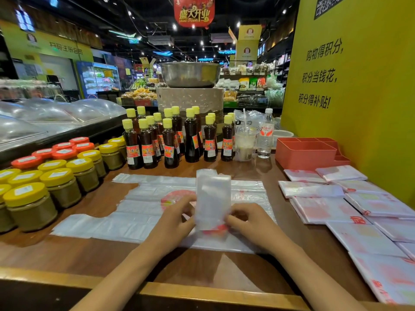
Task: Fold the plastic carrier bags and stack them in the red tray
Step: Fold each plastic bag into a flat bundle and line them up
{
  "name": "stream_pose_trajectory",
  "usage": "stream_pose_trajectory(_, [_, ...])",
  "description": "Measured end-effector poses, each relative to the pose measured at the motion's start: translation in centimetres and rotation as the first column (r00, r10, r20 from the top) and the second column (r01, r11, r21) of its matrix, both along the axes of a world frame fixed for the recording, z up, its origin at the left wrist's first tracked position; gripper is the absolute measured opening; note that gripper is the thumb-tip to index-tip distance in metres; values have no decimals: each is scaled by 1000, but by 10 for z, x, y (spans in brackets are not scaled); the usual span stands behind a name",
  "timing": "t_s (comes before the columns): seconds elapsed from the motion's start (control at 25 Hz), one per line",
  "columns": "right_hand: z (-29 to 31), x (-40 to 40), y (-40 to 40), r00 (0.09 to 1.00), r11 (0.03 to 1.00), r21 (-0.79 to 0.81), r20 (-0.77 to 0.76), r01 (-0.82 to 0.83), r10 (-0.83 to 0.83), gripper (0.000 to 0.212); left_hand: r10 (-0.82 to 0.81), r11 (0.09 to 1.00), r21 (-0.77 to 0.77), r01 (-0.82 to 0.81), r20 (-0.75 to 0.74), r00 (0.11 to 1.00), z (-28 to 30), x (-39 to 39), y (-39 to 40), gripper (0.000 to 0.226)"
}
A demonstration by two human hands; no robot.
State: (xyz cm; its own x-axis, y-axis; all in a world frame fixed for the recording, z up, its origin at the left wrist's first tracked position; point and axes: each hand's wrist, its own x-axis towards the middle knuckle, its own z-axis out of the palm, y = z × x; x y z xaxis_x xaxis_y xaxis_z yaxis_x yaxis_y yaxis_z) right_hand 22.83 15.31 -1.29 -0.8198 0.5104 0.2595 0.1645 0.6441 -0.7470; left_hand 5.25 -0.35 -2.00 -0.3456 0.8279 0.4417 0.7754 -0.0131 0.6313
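Head view shows your left hand [174, 217] and right hand [248, 218] pinching the lower corners of a folded translucent white plastic carrier bag [213, 198], fingers curled onto its two side edges. You hold the bag upright, its top edge tilted away from you, above the middle of the brown wooden counter [107, 254]. A red print shows at its bottom edge between your hands.

Beneath it, a flat unfolded white carrier bag with a red round logo [143, 212] lies spread on the counter, handles pointing toward the left edge.

The red compartmented plastic tray [306, 154] stands at the far right corner of the counter, against the yellow wall panel [359, 86]. Folded white-and-red bags [325, 207] lie in overlapping rows along the right edge, in front of the tray.

Dark sauce bottles with yellow caps [170, 138] stand along the far edge; yellow-lidded jars [60, 185] line the left edge.
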Motion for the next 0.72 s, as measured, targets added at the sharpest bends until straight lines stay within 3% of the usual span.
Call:
stream_pose_trajectory(0.08, [-2,-5,-2,998,995,-91,-55,28,-33,9,41,998,45,-47,130,991,4,0,-3,40])
stream_pose_trajectory(0.16, [-5,-8,-3,996,987,-144,-39,75,-81,28,112,993,26,-115,105,988,-1,-1,3,29])
stream_pose_trajectory(0.28, [-9,-8,-3,990,991,43,60,124,-127,20,94,992,-81,-96,-26,995,-7,-7,6,10])
stream_pose_trajectory(0.36, [-10,-7,-4,986,981,173,127,83,-106,5,40,985,-163,-56,-99,994,-10,-8,3,17])
stream_pose_trajectory(0.72, [-8,-2,-4,990,976,204,135,-71,44,37,-130,944,-314,101,-73,989,-5,1,-4,39])
